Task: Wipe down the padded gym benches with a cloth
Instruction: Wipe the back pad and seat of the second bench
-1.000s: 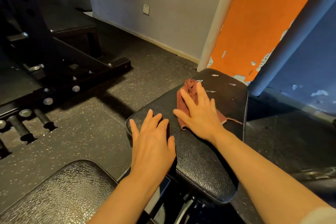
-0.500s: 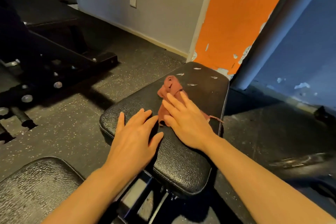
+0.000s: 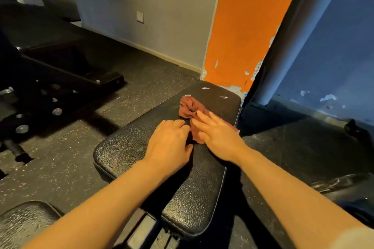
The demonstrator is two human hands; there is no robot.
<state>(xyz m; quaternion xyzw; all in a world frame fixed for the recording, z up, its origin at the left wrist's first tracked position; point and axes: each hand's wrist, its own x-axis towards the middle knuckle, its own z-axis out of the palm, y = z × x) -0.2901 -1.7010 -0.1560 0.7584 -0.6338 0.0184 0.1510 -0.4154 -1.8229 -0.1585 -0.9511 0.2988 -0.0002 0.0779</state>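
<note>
Fingers (image 3: pixel 202 116) of the right hand (image 3: pixel 217 134) lie straight and flat, pressing a crumpled reddish-brown cloth (image 3: pixel 189 107) onto the black textured-vinyl bench pad (image 3: pixel 129 145). The cloth sits toward the pad's far end, bunched into folds beyond the fingertips (a corner pokes out by the wrist). Beside it, the left hand (image 3: pixel 170 143) rests on the pad, fingers bent at the knuckles, holding nothing I can see.
</note>
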